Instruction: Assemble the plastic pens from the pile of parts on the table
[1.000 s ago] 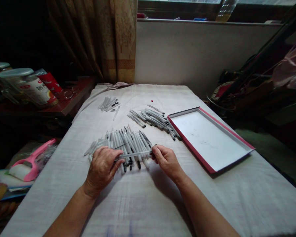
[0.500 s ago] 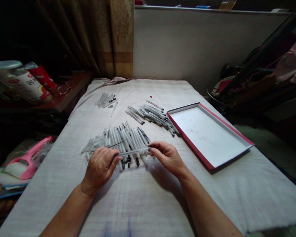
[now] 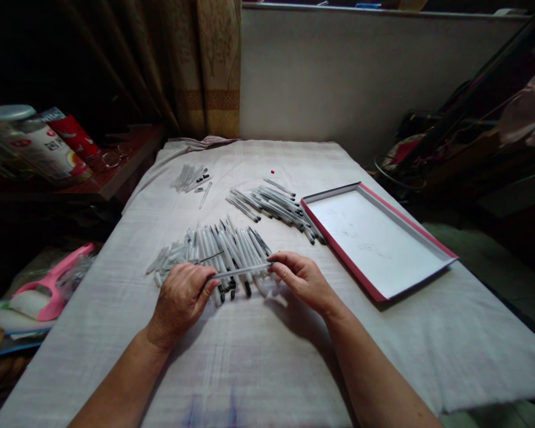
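Observation:
One clear pen barrel (image 3: 241, 271) lies level between my two hands, just above a heap of similar pens (image 3: 225, 249) on the cloth-covered table (image 3: 258, 356). My left hand (image 3: 182, 300) pinches its left end and also keeps a thin dark refill (image 3: 207, 259) sticking out behind the fingers. The barrel's right end is pinched by my right hand (image 3: 301, 279). A second heap of pens (image 3: 274, 205) lies farther back, and a small cluster of pen parts (image 3: 189, 177) sits at the far left.
A shallow white tray with a red rim (image 3: 378, 238) rests on the table's right side. A tiny red bit (image 3: 272, 172) lies near the far heap. Jars (image 3: 31, 145) stand on a wooden shelf at left, a pink tool (image 3: 49, 285) below them. Curtain and wall are behind.
The view has tipped down slightly, shifting everything up in the frame. Both hands keep the same pen between them, with hardly any movement.

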Tool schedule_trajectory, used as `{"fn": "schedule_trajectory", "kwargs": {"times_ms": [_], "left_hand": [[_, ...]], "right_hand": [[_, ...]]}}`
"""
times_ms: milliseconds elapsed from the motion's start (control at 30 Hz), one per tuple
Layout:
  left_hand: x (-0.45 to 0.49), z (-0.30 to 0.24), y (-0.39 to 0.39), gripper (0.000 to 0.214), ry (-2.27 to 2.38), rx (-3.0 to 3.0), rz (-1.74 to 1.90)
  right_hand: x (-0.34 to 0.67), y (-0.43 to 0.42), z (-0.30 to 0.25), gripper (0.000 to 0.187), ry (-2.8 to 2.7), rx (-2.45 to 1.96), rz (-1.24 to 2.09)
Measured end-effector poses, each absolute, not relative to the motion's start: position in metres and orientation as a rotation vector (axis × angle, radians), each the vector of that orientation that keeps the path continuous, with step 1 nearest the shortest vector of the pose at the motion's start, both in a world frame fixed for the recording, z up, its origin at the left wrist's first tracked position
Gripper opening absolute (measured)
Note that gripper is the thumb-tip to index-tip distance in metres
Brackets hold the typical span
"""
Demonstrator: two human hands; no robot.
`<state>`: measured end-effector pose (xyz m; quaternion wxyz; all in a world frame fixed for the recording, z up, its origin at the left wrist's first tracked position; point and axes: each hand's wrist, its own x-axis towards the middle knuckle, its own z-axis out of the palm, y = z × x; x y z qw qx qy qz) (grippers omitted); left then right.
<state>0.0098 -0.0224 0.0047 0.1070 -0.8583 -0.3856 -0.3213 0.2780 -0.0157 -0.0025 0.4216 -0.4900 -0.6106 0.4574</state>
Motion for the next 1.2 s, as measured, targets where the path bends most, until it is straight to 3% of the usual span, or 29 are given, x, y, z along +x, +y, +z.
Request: {"fn": "schedule_trajectory", "kwargs": {"times_ms": [100, 233, 500, 633, 900, 1200], "left_hand": [[0.011, 0.005, -0.022, 0.019, -1.124, -2.533, -0.932], [0.011, 0.005, -0.022, 0.018, -1.126, -2.546, -0.931], [0.011, 0.005, -0.022, 0.022, -1.148, -2.533, -0.936], [0.011, 0.005, -0.022, 0.025, -1.189, -2.555, -0.930], [0.012, 0.005, -0.023, 0.024, -1.172, -2.560, -0.953], [0.011, 0.009, -0.023, 0.031, -1.146, -2.600, -0.930]], "right_hand": [[0.279, -0.016, -0.001, 0.029, -1.577, -1.267, 1.150], [0.282, -0.017, 0.002, 0.018, -1.610, -1.184, 1.104], [0.282, -0.015, -0.001, 0.030, -1.564, -1.304, 1.190], [0.282, -0.016, 0.000, 0.017, -1.579, -1.244, 1.125], [0.281, -0.016, 0.002, 0.026, -1.526, -1.315, 1.234], [0.290, -0.013, 0.001, 0.008, -1.467, -1.156, 1.020]]}}
